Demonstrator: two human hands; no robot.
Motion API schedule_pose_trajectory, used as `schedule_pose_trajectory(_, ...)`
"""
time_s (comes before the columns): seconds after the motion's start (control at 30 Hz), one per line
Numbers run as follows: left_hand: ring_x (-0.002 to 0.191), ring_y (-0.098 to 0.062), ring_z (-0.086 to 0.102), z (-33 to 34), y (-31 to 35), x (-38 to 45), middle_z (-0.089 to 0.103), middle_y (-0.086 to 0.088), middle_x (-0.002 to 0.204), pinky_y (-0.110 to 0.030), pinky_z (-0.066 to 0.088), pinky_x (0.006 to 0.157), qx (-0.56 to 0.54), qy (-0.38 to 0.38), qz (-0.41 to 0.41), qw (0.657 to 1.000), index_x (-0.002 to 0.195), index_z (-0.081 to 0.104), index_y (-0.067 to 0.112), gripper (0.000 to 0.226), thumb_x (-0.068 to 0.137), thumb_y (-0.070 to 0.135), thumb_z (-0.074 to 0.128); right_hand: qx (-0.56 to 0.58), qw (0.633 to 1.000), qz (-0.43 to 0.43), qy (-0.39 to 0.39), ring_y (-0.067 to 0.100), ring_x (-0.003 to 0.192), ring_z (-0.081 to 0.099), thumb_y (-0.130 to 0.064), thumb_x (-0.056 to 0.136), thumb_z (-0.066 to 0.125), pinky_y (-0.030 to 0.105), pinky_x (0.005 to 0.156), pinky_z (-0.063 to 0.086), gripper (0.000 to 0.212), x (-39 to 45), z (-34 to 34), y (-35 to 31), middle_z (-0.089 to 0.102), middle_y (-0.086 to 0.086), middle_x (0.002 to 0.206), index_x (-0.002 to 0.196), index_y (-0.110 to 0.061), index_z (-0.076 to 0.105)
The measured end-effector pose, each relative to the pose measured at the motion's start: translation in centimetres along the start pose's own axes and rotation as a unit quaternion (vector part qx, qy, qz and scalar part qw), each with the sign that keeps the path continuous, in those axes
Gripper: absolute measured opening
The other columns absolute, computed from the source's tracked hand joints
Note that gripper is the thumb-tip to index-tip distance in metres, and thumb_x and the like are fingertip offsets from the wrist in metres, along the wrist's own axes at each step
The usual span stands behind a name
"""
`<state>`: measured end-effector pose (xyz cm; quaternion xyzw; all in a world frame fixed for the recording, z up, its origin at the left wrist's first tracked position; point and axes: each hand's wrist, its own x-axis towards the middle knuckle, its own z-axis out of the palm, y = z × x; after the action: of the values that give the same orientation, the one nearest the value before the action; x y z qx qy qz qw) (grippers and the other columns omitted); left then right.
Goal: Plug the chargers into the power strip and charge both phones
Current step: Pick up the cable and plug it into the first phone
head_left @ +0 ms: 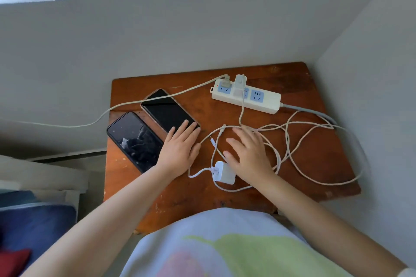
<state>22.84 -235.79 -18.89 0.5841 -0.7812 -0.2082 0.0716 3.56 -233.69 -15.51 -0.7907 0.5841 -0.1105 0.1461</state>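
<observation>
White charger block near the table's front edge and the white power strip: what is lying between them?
In the head view, between the white charger block and the white power strip lie the right hand and loops of white cable.

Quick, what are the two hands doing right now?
Left hand: open, flat, fingers on a phone.
Right hand: open, spread over the cables, gripping nothing.

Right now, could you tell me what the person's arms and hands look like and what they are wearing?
Both arms are bare from above the elbow to the fingertips. The left hand and right hand show no gloves, rings, watch or bracelets. A light shirt with pastel green and pink patches covers the torso.
</observation>
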Motion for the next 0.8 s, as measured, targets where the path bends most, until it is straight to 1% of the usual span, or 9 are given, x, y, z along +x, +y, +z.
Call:
schedule_pose_trajectory(0.07,0.14,-0.018,0.006,0.1,0.4,-1.5,0.023,-0.001,0.15,-0.034,-0.002,0.112,-0.041,-0.018,0.019,0.999,0.138,0.028,0.019,0.044,0.096,0.031,0.032,0.058,0.994,-0.006,-0.094,0.031,0.128,0.039,-0.035,0.083,0.055,0.051,0.108,0.023,0.048,-1.4,0.6,0.6,0.052,0.015,0.132,0.121,-0.006,0.053)
schedule_pose_trajectory(0.13,0.14,-0.015,0.008,0.1,0.8,-3.1,0.026,0.0,0.149,-0.031,-0.001,0.111,-0.077,-0.039,0.035,0.996,0.136,0.032,0.019,0.044,0.095,0.035,0.029,0.054,0.983,-0.025,-0.174,0.023,0.135,0.027,-0.045,0.082,0.058,0.042,0.112,0.014,0.064,-2.8,1.3,1.5,0.039,0.007,0.144,0.134,-0.014,0.037)
schedule_pose_trajectory(0.2,0.137,-0.009,0.009,0.1,1.0,-4.2,0.026,0.008,0.144,-0.028,0.001,0.11,-0.109,-0.057,0.047,0.991,0.135,0.034,0.02,0.061,0.09,0.055,0.014,0.045,0.979,-0.036,-0.193,0.02,0.136,0.023,-0.044,0.079,0.062,0.04,0.113,0.009,0.071,-3.6,1.8,2.0,0.035,0.004,0.146,0.137,-0.016,0.031)
schedule_pose_trajectory(0.27,0.132,-0.002,0.006,0.0,1.0,-4.9,0.02,0.017,0.137,-0.026,0.002,0.109,-0.128,-0.073,0.045,0.988,0.134,0.035,0.021,0.091,0.073,0.075,-0.005,0.049,0.985,-0.034,-0.163,0.021,0.134,0.028,-0.037,0.081,0.063,0.04,0.113,0.01,0.065,-3.7,2.0,1.7,0.04,0.006,0.142,0.135,-0.015,0.034)
schedule_pose_trajectory(0.3,0.131,-0.001,0.006,0.0,0.9,-5.0,0.018,0.018,0.136,-0.025,0.002,0.109,-0.13,-0.078,0.04,0.988,0.134,0.035,0.022,0.096,0.069,0.079,-0.007,0.051,0.987,-0.031,-0.148,0.022,0.132,0.032,-0.033,0.082,0.063,0.041,0.113,0.011,0.061,-3.6,2.1,1.5,0.044,0.008,0.14,0.133,-0.014,0.037)
schedule_pose_trajectory(0.43,0.136,-0.009,0.017,0.0,1.3,-5.0,0.033,0.006,0.144,-0.024,0.005,0.107,-0.117,-0.075,0.029,0.99,0.132,0.04,0.023,0.065,0.084,0.061,0.018,0.043,0.991,-0.049,-0.113,0.025,0.121,0.045,-0.026,0.082,0.064,0.044,0.112,0.017,0.052,-3.3,2.2,1.1,0.053,0.011,0.129,0.127,-0.01,0.044)
schedule_pose_trajectory(0.57,0.136,-0.014,0.023,0.0,1.6,-4.6,0.039,0.002,0.142,-0.025,0.012,0.106,-0.109,-0.056,0.027,0.992,0.13,0.043,0.022,0.048,0.088,0.044,0.035,0.063,0.995,-0.046,-0.063,0.034,0.104,0.056,-0.016,0.075,0.072,0.044,0.092,0.043,0.047,-3.7,1.1,1.7,0.061,0.019,0.112,0.116,-0.002,0.053)
schedule_pose_trajectory(0.7,0.138,-0.016,0.02,0.6,1.9,-3.6,0.035,0.0,0.146,-0.026,0.012,0.107,-0.077,-0.038,0.027,0.996,0.134,0.037,0.022,0.045,0.091,0.032,0.045,0.074,0.996,0.056,0.011,0.031,0.096,0.059,-0.009,0.076,0.071,0.027,0.071,0.045,0.047,-4.2,-1.3,4.4,0.056,0.02,0.114,0.118,0.0,0.05)
schedule_pose_trajectory(0.8,0.139,-0.018,0.016,1.3,3.1,-2.3,0.029,0.0,0.149,-0.032,0.016,0.111,-0.045,-0.054,0.01,0.997,0.138,0.028,0.023,0.05,0.092,0.031,0.045,0.045,0.983,0.164,0.073,0.035,0.096,0.057,-0.005,0.078,0.068,0.03,0.071,0.046,0.05,-5.0,-3.1,7.7,0.049,0.027,0.118,0.122,0.003,0.046)
